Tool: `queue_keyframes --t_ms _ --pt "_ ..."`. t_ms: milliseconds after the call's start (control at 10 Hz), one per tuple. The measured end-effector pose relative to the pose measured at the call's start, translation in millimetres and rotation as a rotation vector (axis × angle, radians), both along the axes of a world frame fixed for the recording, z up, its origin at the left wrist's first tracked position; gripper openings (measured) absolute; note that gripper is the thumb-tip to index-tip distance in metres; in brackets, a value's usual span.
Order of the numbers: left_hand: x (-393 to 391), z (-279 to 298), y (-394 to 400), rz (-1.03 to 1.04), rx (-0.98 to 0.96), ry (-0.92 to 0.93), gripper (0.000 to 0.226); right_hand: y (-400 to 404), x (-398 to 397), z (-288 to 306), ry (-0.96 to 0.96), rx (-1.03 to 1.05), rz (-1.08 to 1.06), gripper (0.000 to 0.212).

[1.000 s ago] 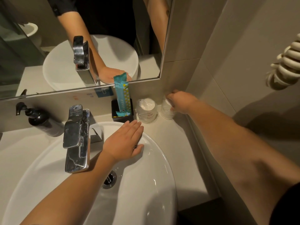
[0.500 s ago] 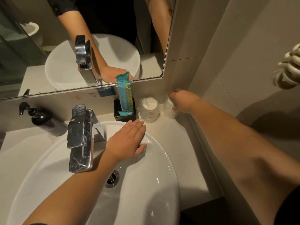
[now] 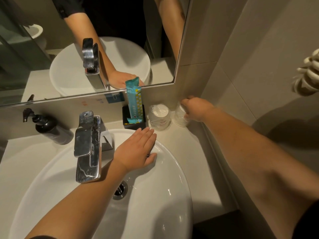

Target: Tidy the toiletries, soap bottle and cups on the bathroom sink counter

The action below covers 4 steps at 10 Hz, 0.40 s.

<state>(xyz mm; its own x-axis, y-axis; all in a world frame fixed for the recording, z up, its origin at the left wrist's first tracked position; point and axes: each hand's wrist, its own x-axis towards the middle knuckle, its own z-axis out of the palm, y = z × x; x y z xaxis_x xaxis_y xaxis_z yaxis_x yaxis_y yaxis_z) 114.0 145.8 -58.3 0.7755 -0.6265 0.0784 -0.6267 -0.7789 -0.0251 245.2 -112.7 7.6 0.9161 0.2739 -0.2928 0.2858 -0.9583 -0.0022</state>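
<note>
So the right hand (image 3: 196, 109) is wrapped around the far-right wrapped cup (image 3: 180, 118), tucked into the corner where the counter (image 3: 183, 149) meets the wall. Fingers cover its top, so I can't tell if it's lifted or just being nudged. The left hand (image 3: 138, 150) lies flat and open on the far rim of the basin (image 3: 172, 195), holding nothing.

Progress looks pretty far along to me: the second wrapped cup (image 3: 159, 118) stands just left of the first, the black holder (image 3: 134, 117) with the teal toiletry packets (image 3: 133, 99) sits upright against the back wall, and the dark soap pump bottle (image 3: 50, 128) is parked far left, beyond the faucet (image 3: 88, 145). Probably only lining up the cups is left.

The print on the cups and packets is too small to read, and something pale on the right wall is cut off.
</note>
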Motion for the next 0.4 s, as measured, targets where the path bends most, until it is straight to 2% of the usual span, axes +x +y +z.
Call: queue_keyframes --t_ms 300,400 --pt "-1.2 2.3 0.9 -0.001 0.013 0.026 0.066 -2.4 -11.7 17.8 -0.009 0.022 -0.014 0.055" --pt "-0.5 6.6 0.6 0.025 0.022 0.067 0.066 -4.5 -26.3 25.9 -0.067 0.031 -0.019 0.062"
